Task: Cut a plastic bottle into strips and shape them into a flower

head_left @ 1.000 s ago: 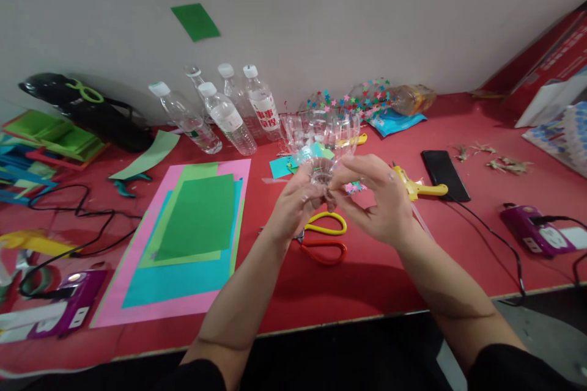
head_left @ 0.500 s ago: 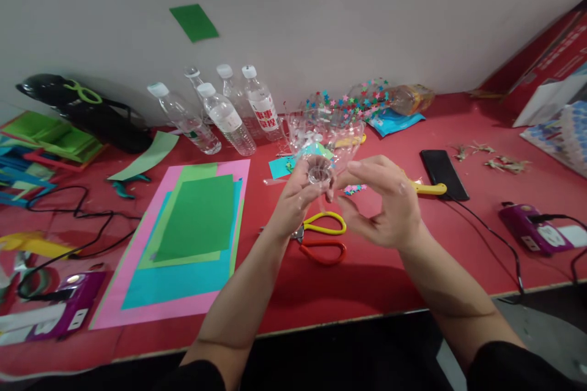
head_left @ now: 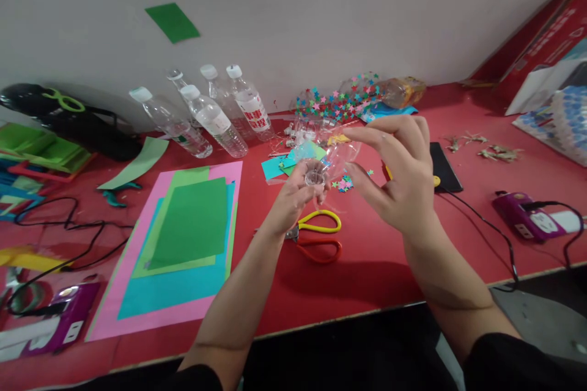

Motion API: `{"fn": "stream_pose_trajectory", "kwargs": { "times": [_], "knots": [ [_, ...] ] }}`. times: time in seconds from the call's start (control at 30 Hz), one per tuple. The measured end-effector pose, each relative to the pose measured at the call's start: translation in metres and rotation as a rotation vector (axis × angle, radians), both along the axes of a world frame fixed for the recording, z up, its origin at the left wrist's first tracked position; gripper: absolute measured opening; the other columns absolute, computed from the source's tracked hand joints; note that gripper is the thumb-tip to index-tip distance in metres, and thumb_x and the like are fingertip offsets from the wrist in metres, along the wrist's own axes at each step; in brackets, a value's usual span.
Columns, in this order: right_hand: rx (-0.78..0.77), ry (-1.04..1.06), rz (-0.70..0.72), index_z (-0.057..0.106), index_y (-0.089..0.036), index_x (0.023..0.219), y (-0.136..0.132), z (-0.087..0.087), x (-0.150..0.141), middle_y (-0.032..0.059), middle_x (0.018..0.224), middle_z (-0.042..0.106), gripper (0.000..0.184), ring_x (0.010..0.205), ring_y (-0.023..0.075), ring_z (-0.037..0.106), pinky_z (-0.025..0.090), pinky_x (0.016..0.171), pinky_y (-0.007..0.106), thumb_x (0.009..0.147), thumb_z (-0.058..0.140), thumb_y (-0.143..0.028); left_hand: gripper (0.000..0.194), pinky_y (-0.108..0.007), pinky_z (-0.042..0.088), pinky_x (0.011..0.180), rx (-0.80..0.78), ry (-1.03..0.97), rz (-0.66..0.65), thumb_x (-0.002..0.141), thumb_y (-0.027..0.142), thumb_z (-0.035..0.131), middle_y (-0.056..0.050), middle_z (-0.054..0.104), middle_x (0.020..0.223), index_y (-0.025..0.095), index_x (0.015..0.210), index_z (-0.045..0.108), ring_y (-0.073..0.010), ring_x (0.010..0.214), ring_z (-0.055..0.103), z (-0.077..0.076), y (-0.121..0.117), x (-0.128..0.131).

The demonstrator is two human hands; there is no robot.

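Note:
My left hand (head_left: 296, 195) is closed around a clear plastic bottle neck (head_left: 315, 178), its round mouth turned toward me. Thin, see-through flaps spread outward from the neck on the far side. Close to the right-hand flaps is my right hand (head_left: 397, 177), thumb and index finger apart; whether a fingertip touches the plastic is hard to see. Scissors (head_left: 321, 237) with one yellow and one red handle lie below my left hand, their blades partly hidden by the wrist.
Stacked coloured paper (head_left: 190, 226) lies left of my arm. Several plastic bottles (head_left: 220, 122) stand by the wall. Star confetti (head_left: 343, 183) and blue paper pieces (head_left: 273, 168) lie behind my hands. A black phone (head_left: 444, 168) and purple power adapter (head_left: 527, 217) sit to the right.
My right hand has lifted and moved slightly right, away from the bottle neck, uncovering more star confetti. My left hand keeps its hold. The view has shifted a little.

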State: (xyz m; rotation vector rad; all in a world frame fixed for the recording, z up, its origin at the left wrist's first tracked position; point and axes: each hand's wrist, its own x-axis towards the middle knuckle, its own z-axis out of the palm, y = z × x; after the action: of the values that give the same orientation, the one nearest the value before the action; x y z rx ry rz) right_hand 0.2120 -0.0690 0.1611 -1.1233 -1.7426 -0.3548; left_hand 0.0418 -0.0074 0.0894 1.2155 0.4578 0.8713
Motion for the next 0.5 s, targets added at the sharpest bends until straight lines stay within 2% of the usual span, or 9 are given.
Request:
{"fn": "stream_pose_trajectory", "kwargs": {
  "times": [0.13,0.3,0.4,0.5],
  "knots": [
    [-0.041,0.012,-0.004,0.062,-0.026,0.104,0.0016,-0.0011,-0.0004,0.0033,0.098,0.06,0.017,0.096,0.0231,0.058,0.044,0.091,0.048,0.086,0.062,-0.027,0.03,-0.022,0.04,0.055,0.001,0.014,-0.007,0.076,0.025,0.065,0.002,0.058,0.079,0.019,0.101,0.05,-0.007,0.059,0.052,-0.0009,-0.0004,0.0007],
    [-0.045,0.076,0.022,0.059,-0.023,0.087,-0.001,0.0002,-0.001,0.0019,0.093,0.061,0.005,0.091,0.0209,0.059,0.044,0.088,0.045,0.084,0.063,-0.022,0.03,-0.022,0.041,0.054,0.017,0.037,0.008,0.075,0.024,0.065,0.001,0.059,0.081,0.019,0.1,0.05,-0.0071,0.059,0.052,-0.0012,0.0001,0.0006],
    [-0.047,0.104,0.03,0.058,-0.023,0.08,-0.0044,0.0023,-0.001,0.0016,0.092,0.062,0.007,0.089,0.0198,0.059,0.045,0.086,0.043,0.082,0.063,-0.017,0.029,-0.022,0.04,0.054,0.027,0.036,0.009,0.075,0.024,0.064,0.001,0.06,0.081,0.019,0.1,0.051,-0.0073,0.059,0.052,-0.0012,0.001,0.0004],
    [0.031,0.035,0.016,0.06,-0.024,0.08,-0.0078,0.0042,-0.0004,0.0021,0.098,0.063,0.008,0.093,0.0212,0.058,0.045,0.087,0.044,0.081,0.064,-0.017,0.028,-0.022,0.04,0.054,0.028,0.021,0.004,0.075,0.021,0.063,0.001,0.06,0.081,0.019,0.101,0.051,-0.007,0.059,0.052,0.0,0.0004,0.0001]
  ]
}}
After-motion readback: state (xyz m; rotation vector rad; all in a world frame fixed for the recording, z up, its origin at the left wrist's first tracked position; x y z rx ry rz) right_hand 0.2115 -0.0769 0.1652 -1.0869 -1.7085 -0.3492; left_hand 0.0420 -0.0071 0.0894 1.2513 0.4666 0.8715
